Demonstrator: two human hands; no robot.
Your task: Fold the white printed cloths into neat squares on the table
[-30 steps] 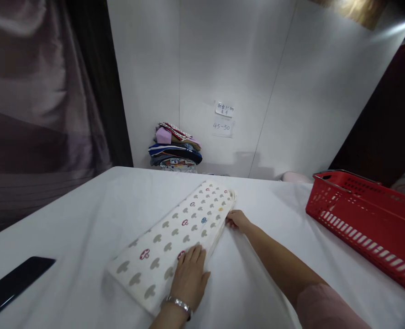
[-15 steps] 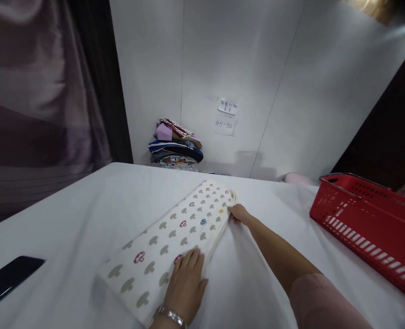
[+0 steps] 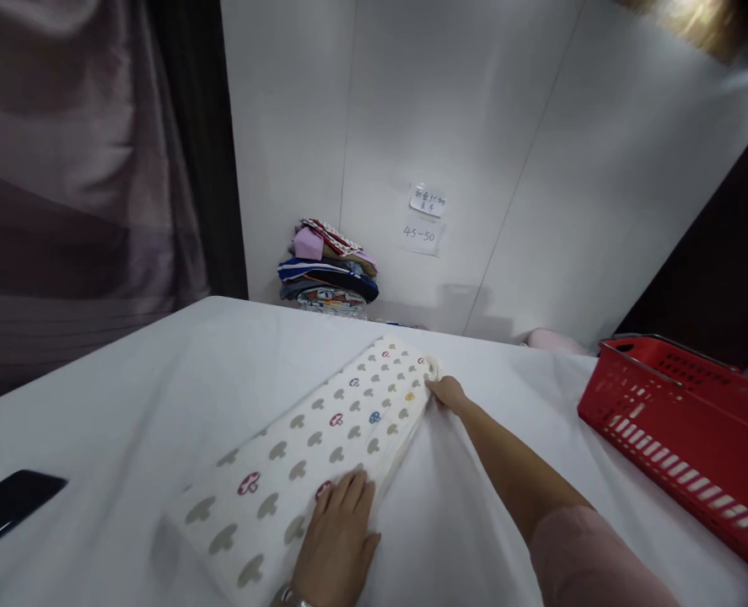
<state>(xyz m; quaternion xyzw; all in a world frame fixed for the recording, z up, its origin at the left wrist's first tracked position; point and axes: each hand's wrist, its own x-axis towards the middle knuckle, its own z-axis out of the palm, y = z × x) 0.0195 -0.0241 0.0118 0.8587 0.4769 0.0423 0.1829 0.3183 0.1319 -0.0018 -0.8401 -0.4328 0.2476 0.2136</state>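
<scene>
A folded white cloth [image 3: 323,438] printed with grey, red, blue and yellow mushroom-like shapes lies slantwise on the white table. My left hand [image 3: 339,531] rests flat on its near right part, fingers stretched out together. At the cloth's far right edge, my right hand [image 3: 446,394] has its fingers closed on the layered edge, where the fabric bunches a little. The right thumb and fingertips are partly hidden by the hand and cloth.
A red plastic basket [image 3: 683,430] stands on the right of the table. A dark flat object [image 3: 13,506] lies at the left. Behind the far edge are a stack of folded fabrics [image 3: 329,270] and a wall with paper notes [image 3: 425,221]. A curtain [image 3: 63,211] hangs at left.
The view has shifted slightly. Both hands keep nearly the same places on the cloth, the left one flat and the right one at the far right edge.
</scene>
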